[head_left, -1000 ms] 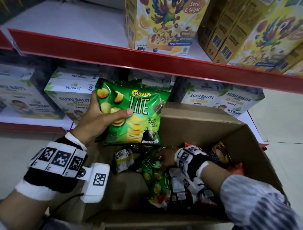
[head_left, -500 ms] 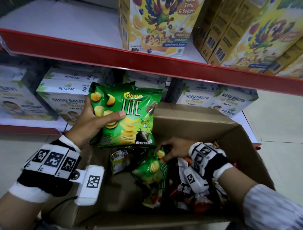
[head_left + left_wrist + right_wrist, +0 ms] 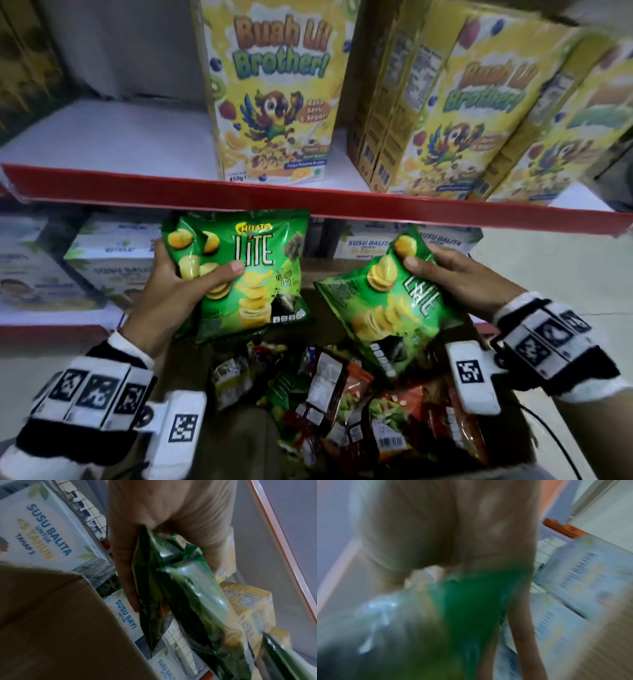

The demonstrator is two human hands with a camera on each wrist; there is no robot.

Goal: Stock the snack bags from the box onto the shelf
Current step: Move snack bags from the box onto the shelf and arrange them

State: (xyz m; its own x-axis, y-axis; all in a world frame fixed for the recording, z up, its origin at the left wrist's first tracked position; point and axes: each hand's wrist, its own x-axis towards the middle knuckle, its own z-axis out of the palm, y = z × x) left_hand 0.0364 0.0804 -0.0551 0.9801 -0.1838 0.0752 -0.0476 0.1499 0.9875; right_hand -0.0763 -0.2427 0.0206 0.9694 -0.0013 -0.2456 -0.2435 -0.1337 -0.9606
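Observation:
My left hand (image 3: 178, 284) grips an upright green Lite chip bag (image 3: 253, 274) by its left edge, thumb across the front, above the box's far left side. In the left wrist view the same hand (image 3: 171, 534) holds the green bag (image 3: 188, 595) edge-on. My right hand (image 3: 459, 277) holds a second green Lite bag (image 3: 387, 308), tilted, by its upper end over the open cardboard box (image 3: 239, 442). The right wrist view is blurred and shows a hand (image 3: 453, 527) on a green bag (image 3: 467, 608). Several more snack bags (image 3: 342, 401) lie in the box.
The red-edged shelf (image 3: 137, 185) above the box has bare white space on its left, beside yellow cereal boxes (image 3: 274, 92) in the middle and right. White milk-powder boxes (image 3: 113, 267) fill the lower shelf behind the bags. Tiled floor lies at the right.
My right hand has lifted a second green bag out of the box and raised it to the right. My left hand kept its bag. The view tilted up toward the cereal shelf.

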